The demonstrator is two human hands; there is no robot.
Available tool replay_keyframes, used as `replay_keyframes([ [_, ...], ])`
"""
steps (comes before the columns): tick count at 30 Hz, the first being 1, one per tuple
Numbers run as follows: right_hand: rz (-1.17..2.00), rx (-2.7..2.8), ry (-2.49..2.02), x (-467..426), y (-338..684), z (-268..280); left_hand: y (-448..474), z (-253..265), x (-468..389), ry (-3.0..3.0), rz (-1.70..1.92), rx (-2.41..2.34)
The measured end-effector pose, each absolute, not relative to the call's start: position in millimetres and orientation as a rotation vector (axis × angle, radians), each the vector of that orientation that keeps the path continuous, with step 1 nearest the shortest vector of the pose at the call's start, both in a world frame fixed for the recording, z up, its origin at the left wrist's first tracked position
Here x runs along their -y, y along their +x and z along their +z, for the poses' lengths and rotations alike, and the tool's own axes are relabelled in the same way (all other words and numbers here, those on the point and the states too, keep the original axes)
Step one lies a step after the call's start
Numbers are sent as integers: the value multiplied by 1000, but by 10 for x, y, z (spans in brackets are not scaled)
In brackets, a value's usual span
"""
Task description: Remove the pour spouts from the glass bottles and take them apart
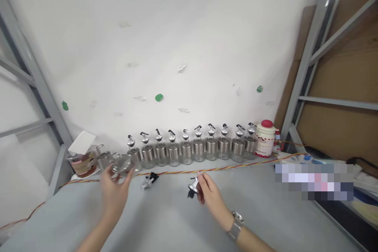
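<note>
Ten steel-sleeved glass bottles (186,150) stand topped with pour spouts beyond a twisted red-and-yellow cord (177,172) — most of the line finished, by the look of it. Left over are one bare-necked bottle (104,160), upright behind the cord's left stretch, and a clear glass bottle (121,164) in the person's left hand (114,189), blurred and tilted over the cord; no spout can be made out on it. Two spouts remain off bottles: a loose spout (150,180) lies on the grey table (165,220), just on the near side of the cord, and a held spout (193,189) hangs above the table, also nearer than the cord.

The left hand curves round the glass, thumb and fingers set apart by its width. The right hand (210,193) — a watch (236,224) at its wrist — pinches the held spout between thumb and fingertips, black stopper end pointing down.
</note>
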State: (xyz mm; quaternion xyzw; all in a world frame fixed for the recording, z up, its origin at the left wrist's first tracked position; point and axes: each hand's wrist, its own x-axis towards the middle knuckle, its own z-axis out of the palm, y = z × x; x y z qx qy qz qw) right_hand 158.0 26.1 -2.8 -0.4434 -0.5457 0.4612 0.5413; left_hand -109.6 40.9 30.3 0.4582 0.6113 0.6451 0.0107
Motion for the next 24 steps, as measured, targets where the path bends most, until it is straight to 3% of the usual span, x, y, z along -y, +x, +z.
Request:
replay_keyframes([
  [4,1049,1196,-1044,-286,1651,129,-483,254,-130,1519,1554,-1462],
  [10,942,1369,-871,-232,1738,722,52,-11,201,1472,1168,-1236],
  [24,564,1883,-929,-186,1639,999,70,16,199,1609,1138,-1220],
])
